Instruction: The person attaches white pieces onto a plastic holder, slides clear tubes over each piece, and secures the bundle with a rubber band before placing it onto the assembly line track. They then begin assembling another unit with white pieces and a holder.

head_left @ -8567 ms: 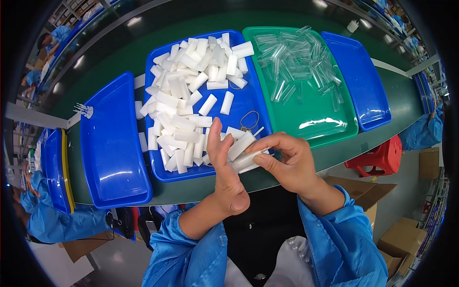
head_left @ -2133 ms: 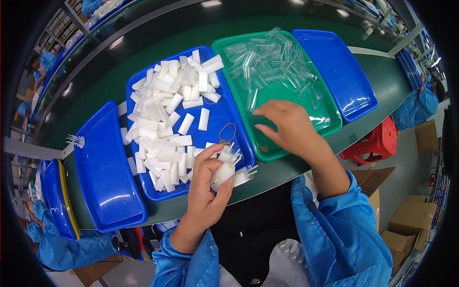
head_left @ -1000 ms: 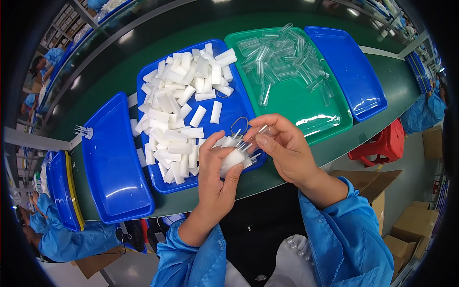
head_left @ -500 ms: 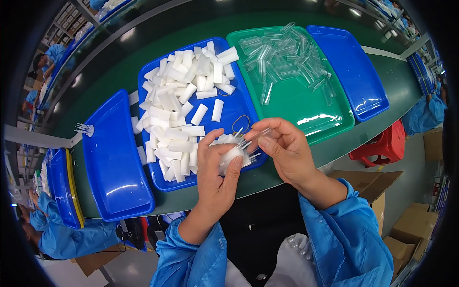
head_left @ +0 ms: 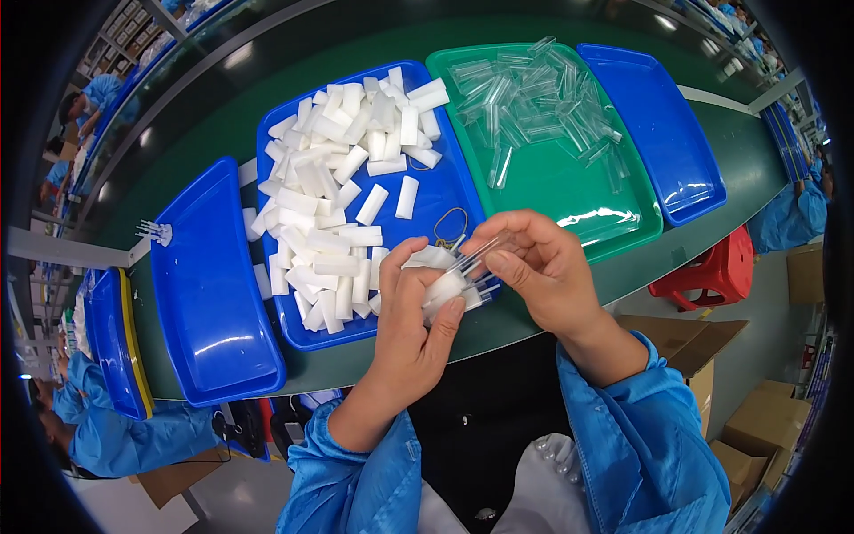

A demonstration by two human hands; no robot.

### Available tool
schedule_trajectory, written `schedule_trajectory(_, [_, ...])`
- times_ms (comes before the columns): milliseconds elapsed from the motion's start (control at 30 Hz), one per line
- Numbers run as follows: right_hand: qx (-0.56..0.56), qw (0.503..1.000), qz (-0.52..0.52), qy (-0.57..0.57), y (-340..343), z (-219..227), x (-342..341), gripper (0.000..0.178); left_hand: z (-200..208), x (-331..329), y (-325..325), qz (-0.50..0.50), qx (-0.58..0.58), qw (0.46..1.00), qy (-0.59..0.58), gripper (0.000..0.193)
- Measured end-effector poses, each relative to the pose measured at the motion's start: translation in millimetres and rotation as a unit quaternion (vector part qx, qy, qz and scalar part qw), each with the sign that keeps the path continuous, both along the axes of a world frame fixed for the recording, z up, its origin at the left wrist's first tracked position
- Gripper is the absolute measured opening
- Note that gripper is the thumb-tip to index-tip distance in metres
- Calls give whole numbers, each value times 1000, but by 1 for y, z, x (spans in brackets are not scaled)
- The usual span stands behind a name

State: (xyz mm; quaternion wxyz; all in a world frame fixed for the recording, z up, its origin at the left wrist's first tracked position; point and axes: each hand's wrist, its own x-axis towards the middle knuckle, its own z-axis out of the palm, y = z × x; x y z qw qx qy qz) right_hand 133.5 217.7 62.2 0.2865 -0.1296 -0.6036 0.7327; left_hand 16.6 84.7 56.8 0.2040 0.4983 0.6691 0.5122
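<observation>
Between thumb and fingers, my left hand (head_left: 411, 325) grips a white block (head_left: 445, 289) with thin white sticks (head_left: 480, 292) poking out to its right. My right hand (head_left: 538, 267) pinches a clear plastic sleeve (head_left: 485, 253), whose left end reaches over the block and sticks; whether the sticks are inside it I cannot tell. Both hands meet above the near right corner of a blue tray (head_left: 436, 191) heaped with white blocks (head_left: 311, 205). A rubber band (head_left: 451, 223) lies in that tray, just beyond the fingers.
A green tray (head_left: 605, 236) with many clear sleeves (head_left: 534, 98) stands to the right, a blue tray (head_left: 667, 133) beyond it. Another blue tray (head_left: 218, 303) at left has a white pronged piece (head_left: 156, 232) on its rim. A red stool (head_left: 712, 276) and cardboard boxes (head_left: 756, 436) are at right.
Both hands have shifted slightly to the right. The clear sleeve now slants across the block and sticks, its length more visible. The trays sit a little differently in the picture.
</observation>
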Motion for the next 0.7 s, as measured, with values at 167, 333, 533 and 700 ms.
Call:
schedule_trajectory(167, [194, 973, -70, -109, 3, 11, 4, 22, -3, -2, -1, 1, -11, 999, 31, 17])
schedule_trajectory(333, [237, 960, -56, -141, 7, 18, 10, 20, 4, 5, 0, -2, -11, 1000, 12, 19])
schedule_trajectory(533, [280, 944, -64, -160, 7, 15, 12, 19, -1, 5, -2, -24, 13, 998, 54, 36])
schedule_trajectory(700, [236, 956, -41, -171, 6, 13, 13, 18, -12, 10, -2, -32, 116, 991, -54, 67])
